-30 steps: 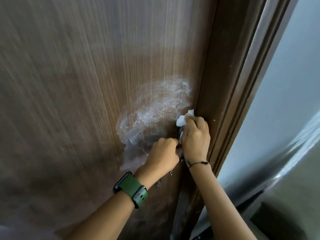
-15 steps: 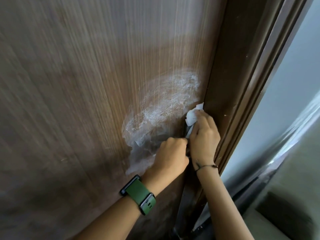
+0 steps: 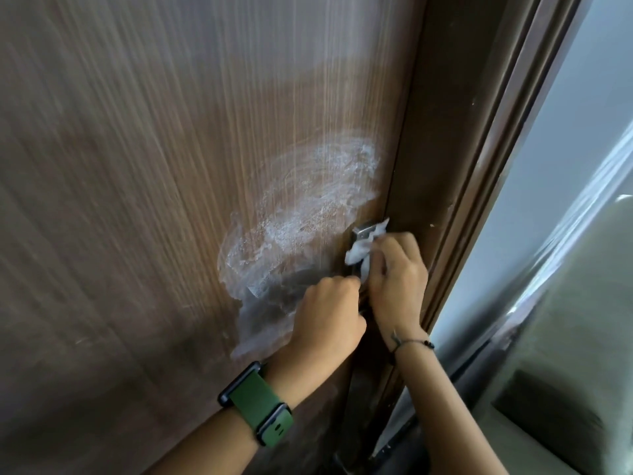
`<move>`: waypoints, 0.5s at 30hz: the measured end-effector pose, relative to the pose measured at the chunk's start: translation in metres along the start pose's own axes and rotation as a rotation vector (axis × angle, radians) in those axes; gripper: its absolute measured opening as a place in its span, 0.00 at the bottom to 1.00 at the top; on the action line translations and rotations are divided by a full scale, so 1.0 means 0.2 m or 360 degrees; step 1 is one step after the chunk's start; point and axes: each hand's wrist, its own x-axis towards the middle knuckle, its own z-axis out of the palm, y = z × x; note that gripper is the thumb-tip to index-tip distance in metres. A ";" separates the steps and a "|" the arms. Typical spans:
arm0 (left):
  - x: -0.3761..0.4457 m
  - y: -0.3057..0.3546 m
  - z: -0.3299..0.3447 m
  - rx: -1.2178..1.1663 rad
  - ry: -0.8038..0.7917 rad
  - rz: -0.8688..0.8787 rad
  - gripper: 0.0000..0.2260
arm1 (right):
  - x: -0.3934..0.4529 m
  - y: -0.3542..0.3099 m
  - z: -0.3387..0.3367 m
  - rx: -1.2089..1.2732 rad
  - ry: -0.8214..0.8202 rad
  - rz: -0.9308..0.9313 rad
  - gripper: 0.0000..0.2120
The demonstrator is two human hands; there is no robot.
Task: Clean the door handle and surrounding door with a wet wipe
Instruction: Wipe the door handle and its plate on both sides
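A brown wood-grain door (image 3: 164,173) fills the view, with a wet, whitish smear (image 3: 301,207) above the handle area. My left hand (image 3: 329,317), with a green watch on its wrist, is closed around the door handle, which the fist hides. My right hand (image 3: 397,282) presses a crumpled white wet wipe (image 3: 359,253) against the metal lock plate (image 3: 363,230) at the door's edge. Only the plate's top corner shows above the wipe.
The dark brown door frame (image 3: 455,138) runs up the right of the door. Beyond it is a pale wall (image 3: 561,159) and a greyish floor area (image 3: 575,354) at the lower right.
My right hand has slid down the door's edge with the wipe, uncovering the top of the metal plate. My left hand keeps its grip on the handle.
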 end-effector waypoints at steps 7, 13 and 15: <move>-0.01 -0.01 -0.01 -0.0069 0.0024 0.0030 0.05 | 0.06 -0.02 0.01 -0.0076 0.0030 -0.0134 0.05; -0.01 0.00 0.00 -0.0055 0.0049 0.0034 0.06 | 0.01 0.00 -0.02 -0.0141 -0.0177 -0.0241 0.07; -0.02 -0.01 0.00 -0.0071 0.0066 0.0056 0.06 | 0.05 0.00 -0.02 -0.0092 -0.0119 0.0023 0.06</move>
